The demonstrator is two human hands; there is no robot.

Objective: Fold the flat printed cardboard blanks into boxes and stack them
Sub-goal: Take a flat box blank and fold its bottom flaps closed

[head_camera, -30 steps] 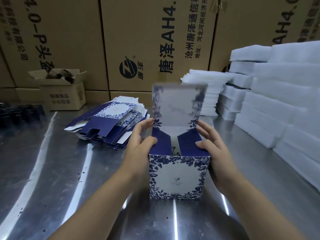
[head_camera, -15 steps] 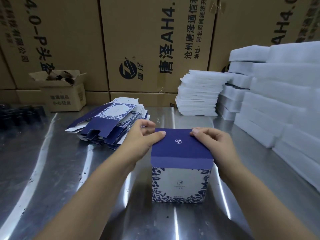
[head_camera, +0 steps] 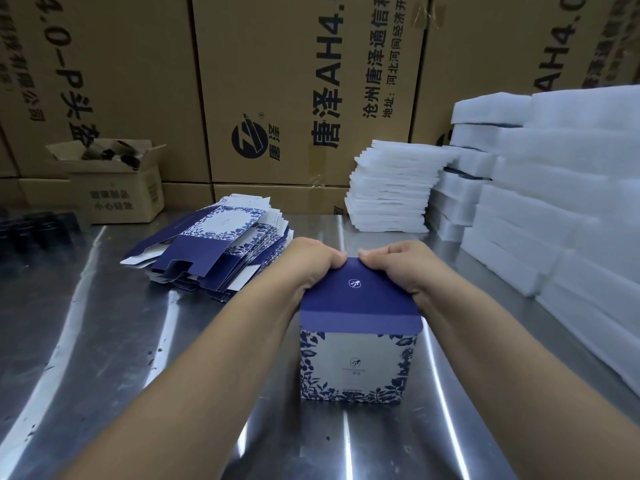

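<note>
Nearest, upright on the steel tabletop (head_camera: 138,341): a folded box (head_camera: 356,365), blue floral print on the front, dark blue lid down, front flap hanging over the printed face. At the lid's far edge, left hand (head_camera: 311,268) and right hand (head_camera: 398,268) side by side, fingers curled over that edge, both gripping the lid, fingertips almost touching. Behind and left, apart from the box, a loose pile of flat blanks (head_camera: 214,251). Farther back, white foam sheets (head_camera: 391,192) stacked; along the right, thicker foam blocks (head_camera: 554,202). Far left, a small open carton (head_camera: 117,185). Behind everything, large brown cartons (head_camera: 294,81).
</note>
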